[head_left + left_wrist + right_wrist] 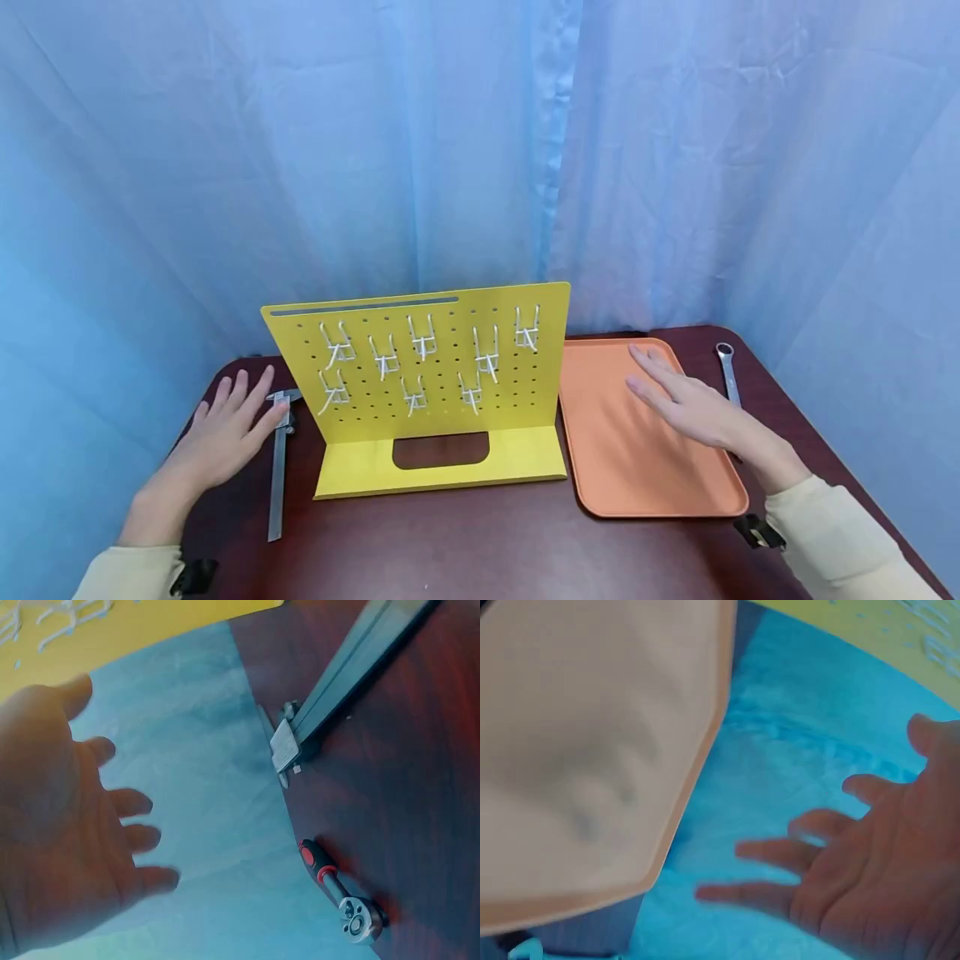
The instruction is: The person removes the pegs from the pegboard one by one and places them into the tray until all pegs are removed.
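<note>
My left hand (219, 439), fingers spread and holding nothing, hovers at the left beside a metal caliper (278, 467). In the left wrist view the palm (67, 817) shows with loose fingers, and the caliper (334, 682) lies apart from it. Over the orange tray (607, 467) my right hand (701, 410) is held with its fingers extended and nothing in them. The right wrist view shows that hand (885, 870) with the tray (570, 712) opposite. Between the hands a yellow pegboard (442, 408) stands upright, carrying several white hooks (487, 360).
A combination wrench (728, 373) lies right of the tray, partly hidden by the right hand. In the left wrist view a ratchet (337, 889) with a red and black handle rests near the table edge. Pale blue curtains (480, 150) hang behind and at both sides.
</note>
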Demonstrator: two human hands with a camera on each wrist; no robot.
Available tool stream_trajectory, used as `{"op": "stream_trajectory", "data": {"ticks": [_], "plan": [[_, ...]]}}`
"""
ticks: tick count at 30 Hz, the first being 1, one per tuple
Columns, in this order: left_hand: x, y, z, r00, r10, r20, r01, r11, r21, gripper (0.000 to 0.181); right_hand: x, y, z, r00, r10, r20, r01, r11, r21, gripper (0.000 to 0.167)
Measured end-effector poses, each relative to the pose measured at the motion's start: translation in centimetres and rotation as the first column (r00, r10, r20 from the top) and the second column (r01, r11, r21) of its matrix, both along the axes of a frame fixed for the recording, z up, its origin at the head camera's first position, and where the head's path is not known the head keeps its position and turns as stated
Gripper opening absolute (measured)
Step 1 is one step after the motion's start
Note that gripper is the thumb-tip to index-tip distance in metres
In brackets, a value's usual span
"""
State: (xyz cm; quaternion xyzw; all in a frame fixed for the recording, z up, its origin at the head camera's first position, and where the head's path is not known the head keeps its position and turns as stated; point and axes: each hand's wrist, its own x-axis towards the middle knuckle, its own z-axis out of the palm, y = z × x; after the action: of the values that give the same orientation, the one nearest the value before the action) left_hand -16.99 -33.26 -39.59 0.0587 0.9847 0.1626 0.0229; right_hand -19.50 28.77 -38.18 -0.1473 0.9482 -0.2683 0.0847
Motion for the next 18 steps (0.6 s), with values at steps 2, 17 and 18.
{"op": "stream_trajectory", "data": {"ticks": [2,17,18], "plan": [[-0.3,-0.3,0.4,1.000,-0.012,0.018,0.010,0.996,0.091,0.086,0.1,-0.1,0.7,0.996,0.033,0.080,-0.022,0.991,-0.135,0.069],[-2.7,2.0,-3.8,0.990,-0.073,-0.124,0.136,0.761,0.635,0.065,-1.3,-6.9,3.1,0.869,0.359,0.342,0.086,0.569,-0.818,0.054],[-2.8,2.1,-4.1,0.989,-0.077,-0.123,0.140,0.738,0.660,0.059,-1.4,-7.5,3.2,0.861,0.361,0.359,0.107,0.562,-0.820,0.055]]}}
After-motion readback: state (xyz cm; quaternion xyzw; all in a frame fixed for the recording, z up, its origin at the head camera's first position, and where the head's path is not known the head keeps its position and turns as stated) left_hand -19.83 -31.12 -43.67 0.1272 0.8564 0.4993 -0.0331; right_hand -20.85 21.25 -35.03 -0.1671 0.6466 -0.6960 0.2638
